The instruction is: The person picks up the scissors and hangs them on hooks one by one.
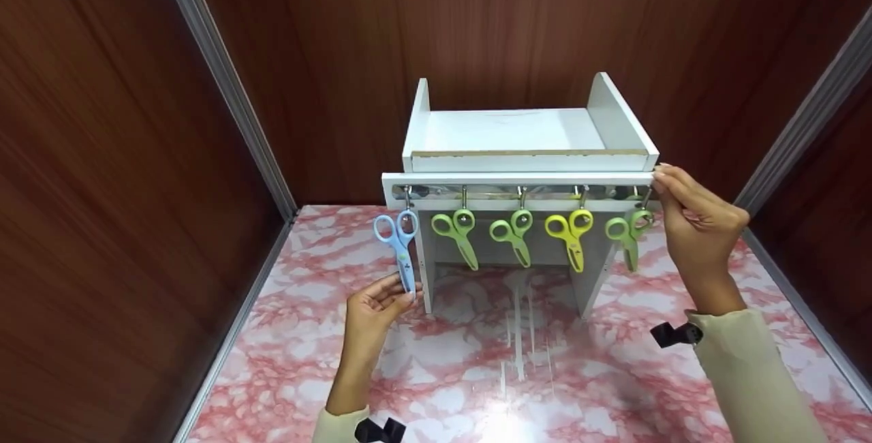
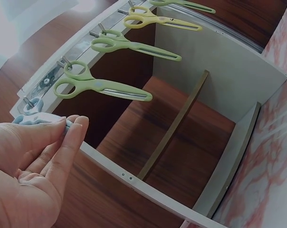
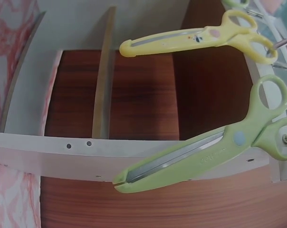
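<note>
Blue scissors (image 1: 402, 252) hang by one handle loop from the leftmost hook of a white hook rail (image 1: 518, 178). My left hand (image 1: 375, 307) pinches their blade end between thumb and fingers; the left wrist view shows the thumb (image 2: 51, 127) on top. At the rail's right end my right hand (image 1: 702, 218) grips the corner with its fingertips; it is outside the right wrist view. Along the rail hang green scissors (image 1: 460, 235), a second green pair (image 1: 514, 235), yellow scissors (image 1: 572, 238) and a third green pair (image 1: 630, 238), blades pointing down.
Behind the rail stands a white shelf unit (image 1: 623, 112) with raised sides and an open lower space. Beneath is a red-and-white marbled tabletop (image 1: 293, 361) with whitish streaks in front of the unit. Brown wood-grain panels (image 1: 327, 54) with metal edge strips enclose the back and sides.
</note>
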A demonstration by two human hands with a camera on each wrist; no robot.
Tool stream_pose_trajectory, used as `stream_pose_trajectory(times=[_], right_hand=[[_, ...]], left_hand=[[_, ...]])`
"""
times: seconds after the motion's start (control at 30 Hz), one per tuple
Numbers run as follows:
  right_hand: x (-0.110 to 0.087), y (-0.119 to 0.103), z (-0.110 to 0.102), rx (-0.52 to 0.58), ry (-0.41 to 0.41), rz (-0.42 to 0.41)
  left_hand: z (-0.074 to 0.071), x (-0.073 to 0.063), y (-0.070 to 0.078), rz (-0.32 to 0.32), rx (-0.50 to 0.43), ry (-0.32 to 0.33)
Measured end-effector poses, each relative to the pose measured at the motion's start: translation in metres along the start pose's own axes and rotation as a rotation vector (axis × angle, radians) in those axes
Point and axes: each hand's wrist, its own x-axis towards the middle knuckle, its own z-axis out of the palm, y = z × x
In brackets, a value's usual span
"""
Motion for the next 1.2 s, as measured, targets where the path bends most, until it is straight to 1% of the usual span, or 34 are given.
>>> stream_pose_trajectory(times=[0.23, 0.3, 0.47, 0.83, 1.07, 1.2], right_hand=[[-0.001, 0.003, 0.000, 0.026, 0.007, 0.002], [-0.002, 0.003, 0.001, 0.030, 0.009, 0.003], [-0.002, 0.002, 0.001, 0.028, 0.000, 0.009], [-0.002, 0.001, -0.001, 0.005, -0.005, 0.008], [-0.002, 0.001, -0.001, 0.008, 0.003, 0.010], [-0.001, 0.001, 0.000, 0.005, -0.002, 0.007]], left_hand=[[0.001, 0.001, -0.003, -0.013, 0.015, 0.007], [0.001, 0.002, -0.004, -0.011, 0.030, 0.011], [0.001, 0.004, -0.008, -0.010, 0.032, 0.011], [0.001, 0.006, -0.016, -0.009, -0.004, -0.004], [0.002, 0.010, -0.021, -0.020, -0.027, -0.025], [0.001, 0.010, -0.022, -0.025, -0.043, -0.023]])
